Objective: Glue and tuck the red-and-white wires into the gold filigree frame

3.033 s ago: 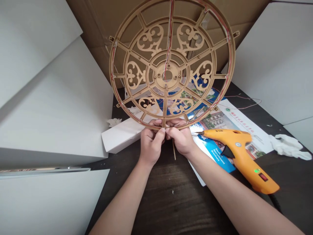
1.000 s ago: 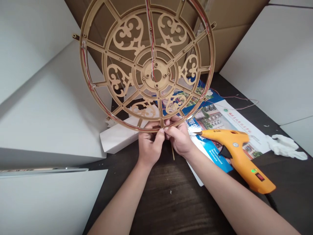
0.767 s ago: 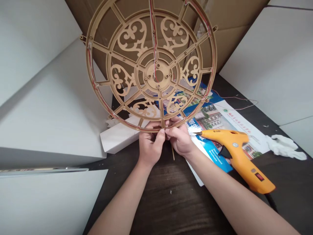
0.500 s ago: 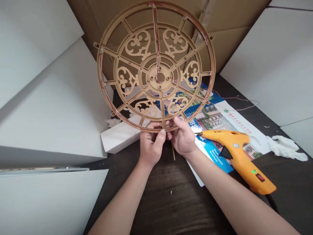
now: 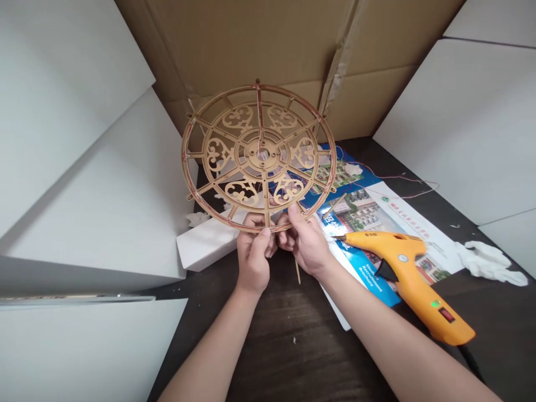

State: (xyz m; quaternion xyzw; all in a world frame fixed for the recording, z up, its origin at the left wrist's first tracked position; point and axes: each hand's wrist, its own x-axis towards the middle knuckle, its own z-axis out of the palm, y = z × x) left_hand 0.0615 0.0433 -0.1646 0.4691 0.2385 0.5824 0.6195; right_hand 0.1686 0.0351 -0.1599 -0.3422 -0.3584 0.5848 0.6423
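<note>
Left hand clamps fingers on near rim of gold wheel above surface; right hand clamps fingers alongside. Orange glue gun lies toward surface's right edge.

Over there it's all gold on the round frame, patterned with curling openwork scrolls between plain straight spokes, and the thin wires lining it are red and white. The glue gun is a bright yellow-orange with a black trigger, a red switch and a glowing green light, showing up loudly against the blue-and-white brochure with its white lettering, red characters and coloured building photos. Around them I see a dark brown, faintly streaked tabletop, plain tan cardboard, a white box and pale grey-white panels.
</note>
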